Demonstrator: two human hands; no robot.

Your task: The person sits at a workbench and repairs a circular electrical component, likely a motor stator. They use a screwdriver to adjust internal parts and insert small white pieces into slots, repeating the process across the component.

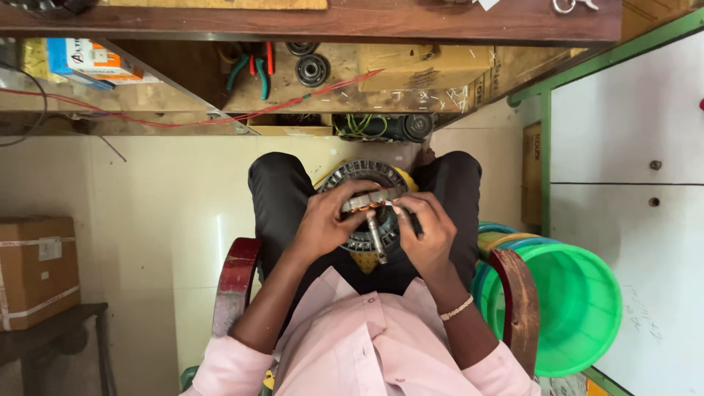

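Head view, L to R: cardboard box (35,270) w/ pale strapping sits on a dark low stand at far left, well apart from the person. Above, a wooden shelf (220,103) carries a blue-orange-white carton (88,60), pliers (253,70) w/ green and red handles, two round bearings (312,67) and a loose red wire (183,121) trailing across.

Centre: person sits in a chair w/ dark red armrests (236,282), black trousers, pink shirt. On the lap rests a round motor stator (367,209): dark ring of stacked metal laminations w/ slots around the rim, copper-coloured winding showing near the middle, a grey steel shaft (377,238) sticking out toward the body. Something yellow shows under and behind it; can't tell what.

Left hand (326,220) curls over the stator's left side, grip closed on its rim, fingertips at the top of the winding. Right hand (425,231) is closed on the right side, fingers pinching a thin dark tool (414,222), hard to make out, at the winding; pale bracelet on that wrist.

Right: stacked plastic buckets (572,301), green outermost, just beside the right armrest; white cabinet (631,147) w/ green frame at far right.
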